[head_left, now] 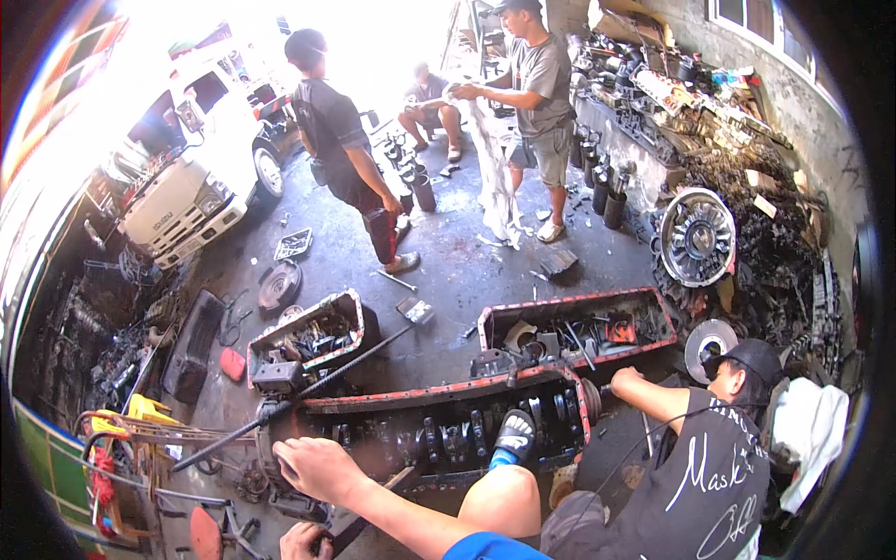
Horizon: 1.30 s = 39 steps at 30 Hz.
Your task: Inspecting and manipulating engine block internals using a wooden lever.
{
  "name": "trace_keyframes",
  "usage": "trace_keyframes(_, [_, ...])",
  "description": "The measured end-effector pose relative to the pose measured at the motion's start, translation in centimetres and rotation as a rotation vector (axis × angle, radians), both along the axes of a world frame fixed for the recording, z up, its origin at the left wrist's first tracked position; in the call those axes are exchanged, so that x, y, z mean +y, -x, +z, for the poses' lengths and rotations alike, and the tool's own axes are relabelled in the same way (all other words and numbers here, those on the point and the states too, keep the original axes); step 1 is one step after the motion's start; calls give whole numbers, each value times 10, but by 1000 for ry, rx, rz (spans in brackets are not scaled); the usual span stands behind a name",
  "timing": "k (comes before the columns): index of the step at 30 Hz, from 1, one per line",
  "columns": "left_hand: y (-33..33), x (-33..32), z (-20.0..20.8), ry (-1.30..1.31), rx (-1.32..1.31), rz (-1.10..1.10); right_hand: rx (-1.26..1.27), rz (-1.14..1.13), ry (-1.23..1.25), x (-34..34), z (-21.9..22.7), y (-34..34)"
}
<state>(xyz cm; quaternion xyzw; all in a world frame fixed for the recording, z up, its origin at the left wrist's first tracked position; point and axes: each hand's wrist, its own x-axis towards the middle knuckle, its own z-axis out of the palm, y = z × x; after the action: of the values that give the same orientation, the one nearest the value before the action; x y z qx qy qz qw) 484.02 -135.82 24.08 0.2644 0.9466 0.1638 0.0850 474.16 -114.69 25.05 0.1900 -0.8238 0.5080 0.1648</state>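
Observation:
My right hand [322,469] reaches across from the lower right, at the left end of a dark engine block [373,404] with a red-edged rim. Its fingers are curled closed, and whatever they hold is hidden. Below it, at the bottom edge, my left hand [306,542] is wrapped round the near end of a dark bar [378,499] that slants up toward the block. Inside the block a row of dark, shiny metal parts [431,439] shows. A long dark rod [350,371] with a flat head lies slantwise over the block's left end.
A foot in a sandal [515,434] rests on the block. Close on the right crouches a person in a black sleeveless shirt [695,467], one arm reaching to the block's end. Two oil pans [485,327] hold loose tools and parts. Farther off are several people, a white truck [191,201] and heaped parts.

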Motion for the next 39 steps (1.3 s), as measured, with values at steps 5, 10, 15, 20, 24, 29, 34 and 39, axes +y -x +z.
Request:
trace_keyframes(5, [0, -8, 0, 16, -7, -12, -6, 1, 12, -2, -4, 0])
trace_keyframes(10, [6, -1, 4, 17, -15, -6, 14, -12, 21, 0, -4, 0])
trace_keyframes(15, [10, 10, 10, 23, -52, 30, 20, -20, 14, -3, -5, 3])
trace_keyframes(20, [12, 9, 10, -22, -63, 23, 17, -30, -8, -7, -10, 3])
trace_keyframes(24, [12, 12, 12, 13, -34, 24, 16, -19, -15, -4, -8, 4])
trace_keyframes(29, [8, 13, 13, -54, -19, 45, 31, -12, -6, -5, -6, 0])
trace_keyframes(34, [6, 9, 8, -24, -8, 66, 35, -12, 17, -10, -4, -2])
trace_keyframes(39, [5, 11, 6, -35, 4, 76, 63, -24, 35, -11, -5, -1])
